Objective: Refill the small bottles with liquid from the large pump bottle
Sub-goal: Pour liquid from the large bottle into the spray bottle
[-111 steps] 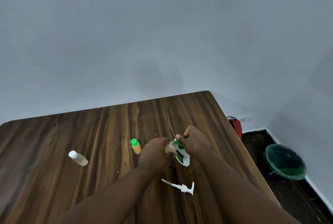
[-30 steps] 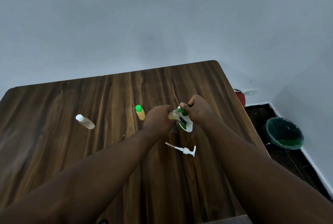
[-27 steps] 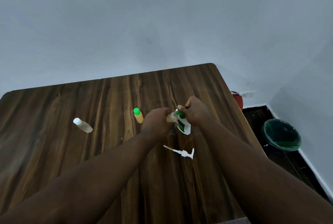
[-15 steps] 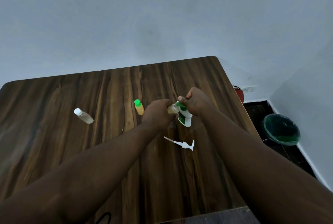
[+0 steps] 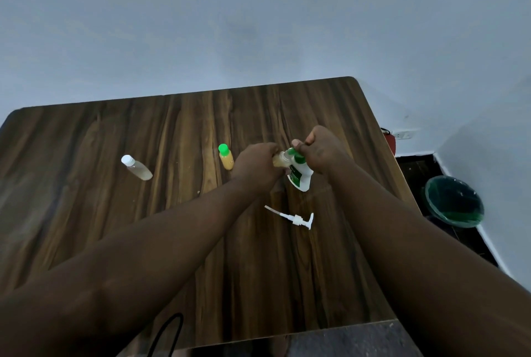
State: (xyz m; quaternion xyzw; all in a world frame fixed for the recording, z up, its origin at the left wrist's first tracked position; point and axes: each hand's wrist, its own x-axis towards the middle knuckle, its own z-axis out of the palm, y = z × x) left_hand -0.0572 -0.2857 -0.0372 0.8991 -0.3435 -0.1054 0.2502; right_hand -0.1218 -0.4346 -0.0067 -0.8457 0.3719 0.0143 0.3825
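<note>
Toward the right side of the desk [image 5: 86,213], roughly midway between its far and near edges, both hands come together. The left hand [image 5: 255,165] is curled round a small clear bottle [image 5: 279,159] with yellowish liquid inside, its open mouth pointing right. The right hand [image 5: 321,152] grips the large white-and-green bottle [image 5: 300,178] up by its green neck, fingers and thumb wrapped tight, the white body sticking out below the fist toward the near edge. The two mouths are touching right between the knuckles; whether liquid is running, I cannot tell. Just to the left of the left hand sits a small bottle with a green cap [image 5: 225,156], also yellowish. Well over toward the left edge there's a small bottle with a white cap [image 5: 136,168]. The white pump head [image 5: 296,218] lies flat on the wood, apart from both hands, nearer the near edge, its tube pointing left. Off the desk's right edge, a green bin [image 5: 454,201] stands on the floor.
</note>
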